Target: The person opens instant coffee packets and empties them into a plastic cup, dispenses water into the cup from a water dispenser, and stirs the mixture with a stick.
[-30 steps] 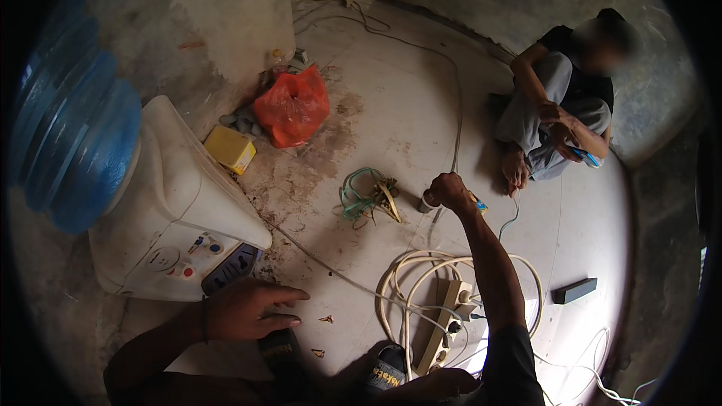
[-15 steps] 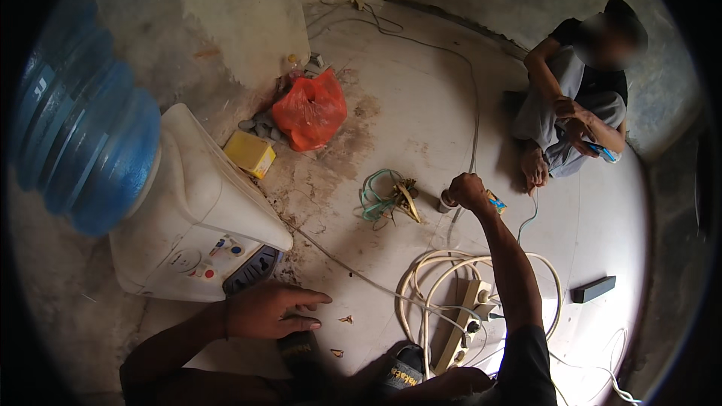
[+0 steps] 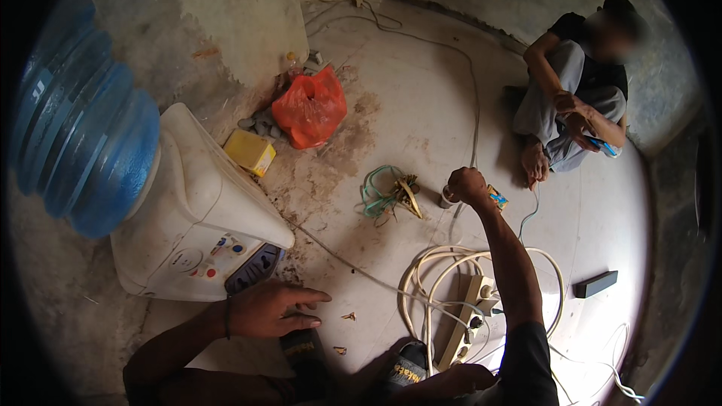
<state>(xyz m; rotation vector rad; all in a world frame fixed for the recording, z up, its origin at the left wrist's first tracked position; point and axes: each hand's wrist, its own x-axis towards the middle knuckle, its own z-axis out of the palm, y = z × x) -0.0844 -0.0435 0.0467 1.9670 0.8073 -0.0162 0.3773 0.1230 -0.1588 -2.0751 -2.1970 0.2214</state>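
Gripped a small cup point(image 3: 447, 198) at the left side of the curled right hand point(image 3: 468, 185); kept the left hand point(image 3: 272, 311) empty, loosely parted; likely needed a level hold, clear of coiled cable point(image 3: 428, 334) behind.

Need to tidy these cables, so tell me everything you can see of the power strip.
The power strip is a long, narrow, cream-coloured bar, apparently plastic. It lies on the pale floor, slanting from lower left to upper right in the picture. Round sockets line its face; plugs and thin cables crowd its upper part, too tangled to count. Loops of thick cream cable lie around it. Neither of the hands touches it: the right hand is beyond it, the left hand off to its left.
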